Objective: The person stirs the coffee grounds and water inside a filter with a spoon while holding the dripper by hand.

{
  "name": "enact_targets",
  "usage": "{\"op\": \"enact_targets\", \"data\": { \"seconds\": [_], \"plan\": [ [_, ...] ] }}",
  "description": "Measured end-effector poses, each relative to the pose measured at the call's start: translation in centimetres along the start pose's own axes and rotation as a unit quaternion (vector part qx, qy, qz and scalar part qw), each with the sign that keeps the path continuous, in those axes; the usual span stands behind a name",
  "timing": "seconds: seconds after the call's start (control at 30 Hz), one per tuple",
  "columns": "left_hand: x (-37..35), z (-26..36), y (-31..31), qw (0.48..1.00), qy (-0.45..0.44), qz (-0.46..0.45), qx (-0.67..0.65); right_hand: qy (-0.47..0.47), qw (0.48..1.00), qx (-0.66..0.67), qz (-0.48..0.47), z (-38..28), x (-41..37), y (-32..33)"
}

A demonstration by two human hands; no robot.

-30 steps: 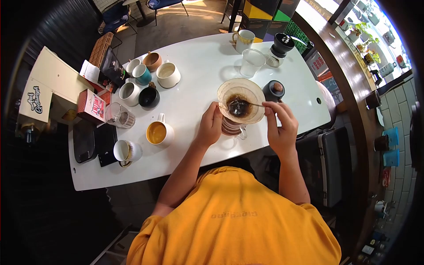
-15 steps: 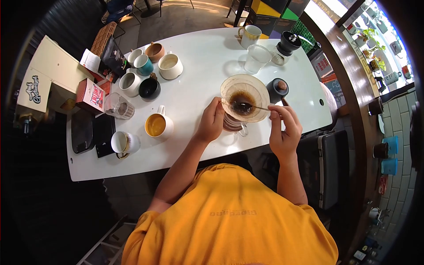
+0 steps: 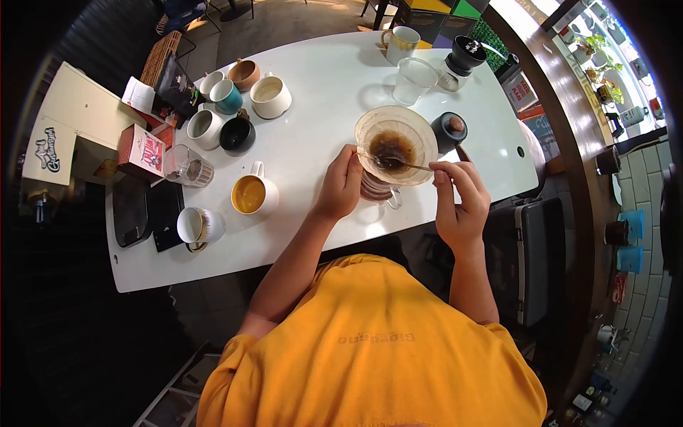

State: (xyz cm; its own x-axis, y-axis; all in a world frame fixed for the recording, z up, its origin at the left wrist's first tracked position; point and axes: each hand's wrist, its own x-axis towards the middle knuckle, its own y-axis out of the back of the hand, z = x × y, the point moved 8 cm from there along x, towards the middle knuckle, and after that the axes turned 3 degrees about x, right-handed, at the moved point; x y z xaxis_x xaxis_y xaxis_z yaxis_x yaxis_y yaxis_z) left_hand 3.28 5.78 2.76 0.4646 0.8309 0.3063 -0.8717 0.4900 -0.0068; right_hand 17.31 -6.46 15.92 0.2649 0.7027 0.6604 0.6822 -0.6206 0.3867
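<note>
Your spoon [image 3: 418,167] is shifting toward the near-left side of the wet grounds [image 3: 391,148] since the earlier frame.
Your right hand [image 3: 462,203] is pinching the spoon's handle by its end, likely keeping your fingers outside the filter cone [image 3: 421,139] while the tip is reaching in. Your left hand [image 3: 340,186] is pinching the cone's left rim, seemingly steadying it; the exact grip is partly hidden. Beneath, the glass server [image 3: 375,189] is standing on the white table [image 3: 313,85], apparently placed for catching drips. To your left, the orange-lined mug [image 3: 257,194] is standing well apart, leaving your forearm room. Beyond the cone, a dark round container [image 3: 449,132] is sitting just beside it; farther off, a clear cup [image 3: 415,82] and a hand grinder [image 3: 466,57] are standing, probably parked out of your elbows' way.
</note>
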Motion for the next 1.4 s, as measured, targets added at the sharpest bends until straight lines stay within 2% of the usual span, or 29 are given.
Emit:
{"op": "enact_targets", "data": {
  "seconds": [0.07, 0.13, 0.27, 0.47, 0.87, 1.07, 1.4],
  "plan": [
    [0.0, -0.1, 0.0, 1.000, 0.005, -0.003, 0.003, 0.003, 1.000, -0.014, -0.009, 0.0, -0.1, -0.4],
    [0.0, -0.2, 0.1, 1.000, 0.009, -0.006, 0.007, -0.019, 0.999, 0.006, 0.028, 0.5, -0.1, -0.1],
    [0.0, 0.2, 0.0, 1.000, -0.005, -0.005, 0.016, -0.017, 1.000, -0.024, 0.008, 1.3, 0.0, -0.7],
    [-0.1, 0.2, 0.0, 1.000, -0.008, -0.005, 0.026, 0.008, 0.998, -0.012, 0.067, 1.1, -0.1, 0.2],
    [0.0, 0.5, 0.0, 0.997, -0.025, 0.008, 0.068, -0.025, 0.999, -0.023, 0.002, 2.0, -0.1, -1.0],
    [-0.3, 0.4, 0.1, 0.996, -0.023, 0.018, 0.086, -0.059, 0.998, -0.006, 0.001, 2.1, -0.9, -1.2],
    [-0.5, -0.1, 0.2, 0.995, -0.019, 0.029, 0.093, -0.031, 0.999, 0.025, 0.023, 0.9, -1.7, -0.8]
  ]
}}
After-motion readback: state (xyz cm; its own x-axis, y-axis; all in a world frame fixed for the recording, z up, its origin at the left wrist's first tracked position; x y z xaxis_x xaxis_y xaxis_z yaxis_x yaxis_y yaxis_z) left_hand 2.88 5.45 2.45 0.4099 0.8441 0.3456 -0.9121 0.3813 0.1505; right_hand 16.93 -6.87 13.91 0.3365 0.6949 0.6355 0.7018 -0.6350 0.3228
